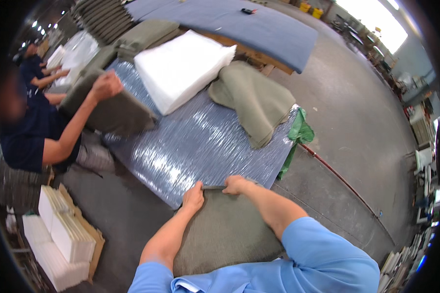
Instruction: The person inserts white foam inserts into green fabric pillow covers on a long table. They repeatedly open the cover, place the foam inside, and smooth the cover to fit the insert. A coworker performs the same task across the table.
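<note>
An olive-grey fabric cushion (222,229) stands against the front of my body, its far edge at the near corner of the table. My left hand (193,197) is closed on the left end of that edge. At the right end of the same edge, my right hand (235,185) grips the fabric. Beyond my hands is the table (195,146), covered with shiny clear film over blue. On it lie a limp olive-grey cushion cover (254,97) and a thick white cushion insert (181,68).
At left, a person in dark blue (39,132) handles another olive-grey cushion (112,112). More olive-grey cushions (146,34) are behind the insert. A blue-covered table (230,22) stands farther back. Green plastic (300,129) and a red pole (337,171) are at right. White panels (66,234) stand lower left.
</note>
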Action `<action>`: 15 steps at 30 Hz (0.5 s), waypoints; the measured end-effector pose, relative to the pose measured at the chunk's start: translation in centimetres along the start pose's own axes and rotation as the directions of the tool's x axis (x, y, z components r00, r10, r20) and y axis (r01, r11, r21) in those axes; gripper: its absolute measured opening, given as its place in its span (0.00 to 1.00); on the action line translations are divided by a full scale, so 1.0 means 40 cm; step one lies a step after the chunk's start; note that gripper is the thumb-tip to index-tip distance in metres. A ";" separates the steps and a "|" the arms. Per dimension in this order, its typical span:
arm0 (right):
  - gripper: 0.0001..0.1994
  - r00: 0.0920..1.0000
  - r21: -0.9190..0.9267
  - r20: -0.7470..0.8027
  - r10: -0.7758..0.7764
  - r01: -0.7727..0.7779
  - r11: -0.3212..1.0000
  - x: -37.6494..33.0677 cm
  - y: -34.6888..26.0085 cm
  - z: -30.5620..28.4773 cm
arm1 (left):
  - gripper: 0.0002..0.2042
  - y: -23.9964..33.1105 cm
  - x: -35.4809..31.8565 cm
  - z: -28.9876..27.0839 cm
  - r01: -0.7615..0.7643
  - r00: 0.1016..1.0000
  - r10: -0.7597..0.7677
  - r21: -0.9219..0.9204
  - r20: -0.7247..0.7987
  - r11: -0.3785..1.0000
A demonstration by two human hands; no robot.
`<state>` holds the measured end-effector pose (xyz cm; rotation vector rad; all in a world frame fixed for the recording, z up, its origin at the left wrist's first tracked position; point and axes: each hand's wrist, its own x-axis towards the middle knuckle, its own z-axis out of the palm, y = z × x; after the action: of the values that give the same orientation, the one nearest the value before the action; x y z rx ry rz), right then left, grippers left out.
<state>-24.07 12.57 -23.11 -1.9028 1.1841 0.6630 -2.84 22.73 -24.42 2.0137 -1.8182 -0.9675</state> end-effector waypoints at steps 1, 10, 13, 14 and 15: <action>0.19 1.000 -0.045 -0.008 0.022 -0.022 0.999 0.033 0.024 0.027 | 0.12 0.022 0.010 0.001 0.008 1.000 -0.006 -0.052 0.030 0.999; 0.19 0.853 0.718 0.517 0.071 -0.478 0.505 0.096 0.011 0.026 | 0.21 0.028 0.045 -0.001 0.144 0.915 -0.228 0.260 0.333 0.955; 0.20 0.860 0.696 0.455 0.232 -0.506 0.510 0.102 -0.011 0.039 | 0.18 0.036 0.035 0.016 0.104 0.967 -0.163 0.281 0.196 0.954; 0.19 0.879 0.744 0.415 0.236 -0.477 0.468 0.106 -0.016 0.057 | 0.17 0.043 0.034 0.017 0.093 0.972 -0.145 0.265 0.185 0.960; 0.18 0.896 0.801 0.352 0.269 -0.438 0.409 0.110 -0.026 0.065 | 0.16 0.048 0.038 0.010 0.088 0.977 -0.133 0.254 0.165 0.963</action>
<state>-21.31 12.82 -27.55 -0.6926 1.4460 0.2923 -4.62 21.04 -24.02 2.2608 -2.0263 -1.0313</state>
